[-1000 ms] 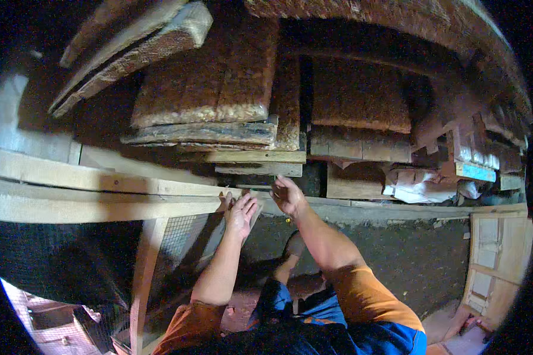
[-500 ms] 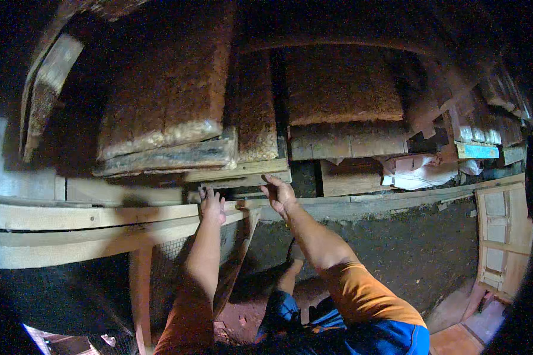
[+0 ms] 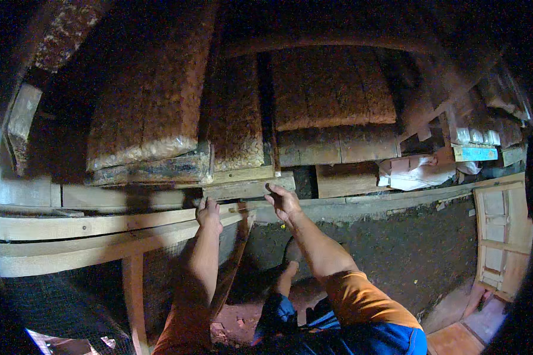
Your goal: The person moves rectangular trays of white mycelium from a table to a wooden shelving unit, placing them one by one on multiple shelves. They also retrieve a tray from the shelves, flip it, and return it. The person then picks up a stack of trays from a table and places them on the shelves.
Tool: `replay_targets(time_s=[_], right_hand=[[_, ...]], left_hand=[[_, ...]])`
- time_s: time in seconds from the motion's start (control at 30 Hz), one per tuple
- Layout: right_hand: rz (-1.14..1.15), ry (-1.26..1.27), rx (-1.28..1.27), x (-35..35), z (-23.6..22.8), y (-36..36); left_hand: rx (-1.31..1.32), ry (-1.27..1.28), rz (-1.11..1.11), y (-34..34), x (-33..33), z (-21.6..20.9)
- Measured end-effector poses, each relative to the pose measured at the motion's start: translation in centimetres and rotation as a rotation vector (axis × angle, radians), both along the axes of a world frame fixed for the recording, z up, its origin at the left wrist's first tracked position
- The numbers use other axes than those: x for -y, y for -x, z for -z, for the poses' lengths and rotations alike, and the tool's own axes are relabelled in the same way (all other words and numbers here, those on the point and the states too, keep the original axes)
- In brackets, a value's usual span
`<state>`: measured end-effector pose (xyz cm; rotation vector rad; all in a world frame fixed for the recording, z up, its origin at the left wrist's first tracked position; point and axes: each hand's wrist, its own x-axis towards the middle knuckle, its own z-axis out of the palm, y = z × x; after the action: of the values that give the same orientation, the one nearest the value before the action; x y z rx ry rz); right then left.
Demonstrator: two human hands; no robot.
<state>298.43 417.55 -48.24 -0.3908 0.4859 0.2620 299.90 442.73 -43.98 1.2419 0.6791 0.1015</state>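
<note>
A pale wooden board (image 3: 249, 187) projects at the front beneath a long slab of brown, lumpy material (image 3: 240, 118). My left hand (image 3: 209, 218) is at the board's left end, its fingers curled around the edge. At the right end my right hand (image 3: 284, 204) has its thumb and fingers around the board's corner. The fingertips of both hands are partly hidden. A second slab (image 3: 142, 112), in clear wrapping, lies to the left on a dark, worn plank frame (image 3: 154, 170).
Another brown slab (image 3: 331, 89) rests on boards to the right, beside a crumpled white sack (image 3: 414, 171). A pale wooden rail (image 3: 95, 225) over wire mesh runs along the left. Dark ground (image 3: 385, 248) and a panelled wooden door (image 3: 500, 236) are at the right.
The board now shows more of its front face, standing out past the slab above it. My left hand has dropped slightly; my right has shifted a little right and down. The view has shifted.
</note>
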Motion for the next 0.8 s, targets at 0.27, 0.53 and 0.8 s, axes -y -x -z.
replay_targets(time_s=[0.27, 0.53, 0.8], right_hand=[[-0.001, 0.054, -0.065, 4.1, 0.2, 3.7], [0.018, 0.038, -0.054, 6.8, 0.9, 5.9], [0.056, 0.036, -0.091, 9.5, 1.4, 10.9]], left_hand=[[-0.337, -0.119, 0.102, 1.5, 1.8, 0.7], [-0.346, 0.035, 0.316, 2.3, 1.9, 0.3], [-0.291, 0.339, 0.441, 1.2, 3.3, -0.3]])
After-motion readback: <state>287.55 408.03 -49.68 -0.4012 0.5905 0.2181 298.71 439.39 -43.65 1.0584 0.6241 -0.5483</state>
